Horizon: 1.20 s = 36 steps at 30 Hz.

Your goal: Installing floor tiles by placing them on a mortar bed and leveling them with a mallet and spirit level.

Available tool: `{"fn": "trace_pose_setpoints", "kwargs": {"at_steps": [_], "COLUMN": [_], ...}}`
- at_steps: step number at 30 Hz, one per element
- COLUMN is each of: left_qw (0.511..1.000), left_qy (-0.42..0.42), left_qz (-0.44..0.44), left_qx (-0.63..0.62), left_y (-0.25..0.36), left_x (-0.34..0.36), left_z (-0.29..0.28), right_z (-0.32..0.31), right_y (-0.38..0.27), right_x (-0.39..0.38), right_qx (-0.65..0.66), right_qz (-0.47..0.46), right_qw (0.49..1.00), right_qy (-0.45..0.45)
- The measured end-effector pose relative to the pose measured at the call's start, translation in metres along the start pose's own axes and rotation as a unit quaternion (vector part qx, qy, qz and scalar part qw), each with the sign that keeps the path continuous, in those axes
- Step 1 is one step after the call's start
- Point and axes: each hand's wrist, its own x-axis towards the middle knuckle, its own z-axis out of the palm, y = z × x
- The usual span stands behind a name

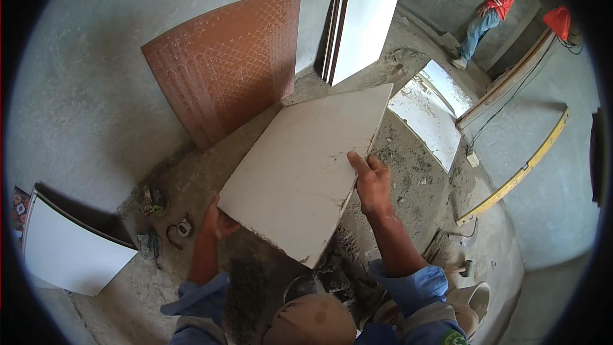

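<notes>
A large pale square tile (299,169) with rough, chipped edges fills the middle of the view, held up at a tilt. My left hand (218,217) grips its lower left edge, fingers partly hidden under it. My right hand (370,182) is closed round its right edge, thumb on the face. Beneath it is grey, dirty floor with dark mortar near my body.
A brown ridged panel (223,57) and stacked white tiles (364,32) lean on the wall. Around me are more white tiles (70,243), a dirty white board (421,128), a tape measure (184,226), a yellow level (511,185) and small tools. A person in red (498,0) stands beyond.
</notes>
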Motion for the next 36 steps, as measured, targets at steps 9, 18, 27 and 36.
{"fn": "trace_pose_setpoints", "kwargs": {"at_steps": [9, 18, 27, 36], "left_qw": [0.925, 0.926, 0.909, 0.933], "left_qy": [0.075, 0.154, -0.017, -0.162], "left_qz": [0.206, 0.196, 0.306, 0.285], "left_qx": [-0.311, -0.284, -0.283, -0.149], "left_y": [-0.029, -0.003, 0.063, -0.007], "left_x": [0.184, 0.127, -0.052, -0.055], "left_z": [-0.052, 0.013, 0.214, 0.305], "right_z": [-0.023, -0.076, -0.228, -0.299], "right_y": [0.024, 0.048, 0.069, 0.224], "right_x": [0.001, 0.002, 0.023, 0.037], "right_qx": [-0.142, -0.073, 0.060, 0.007], "right_qz": [-0.037, 0.003, 0.044, 0.108], "right_qw": [0.989, 0.997, 0.997, 0.937], "right_qy": [-0.030, -0.024, -0.005, 0.331]}}
